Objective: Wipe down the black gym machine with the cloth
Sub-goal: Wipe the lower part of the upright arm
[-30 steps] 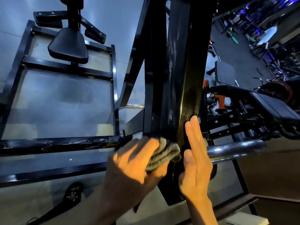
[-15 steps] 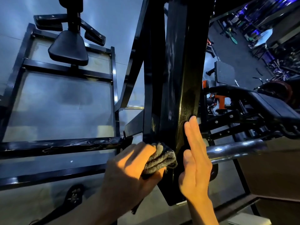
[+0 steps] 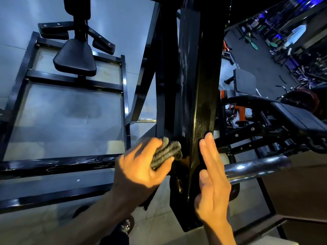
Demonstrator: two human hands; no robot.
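Note:
A thick glossy black beam of the gym machine (image 3: 200, 89) runs down the middle of the view. My left hand (image 3: 141, 167) grips a bunched grey striped cloth (image 3: 166, 152) and presses it against the beam's left face low down. My right hand (image 3: 210, 177) lies flat on the beam's right edge with straight fingers pointing up. Pale smears show on the beam higher up.
A black frame with crossbars (image 3: 70, 82) and a padded black seat (image 3: 75, 58) stands to the left. A chrome bar (image 3: 254, 167) sticks out to the right below a black bench pad (image 3: 300, 119). More gym equipment fills the far right. My foot (image 3: 125, 227) shows at the bottom.
My left hand has slid the cloth up and leftward along the beam's left face. My right hand has stayed flat in the same spot.

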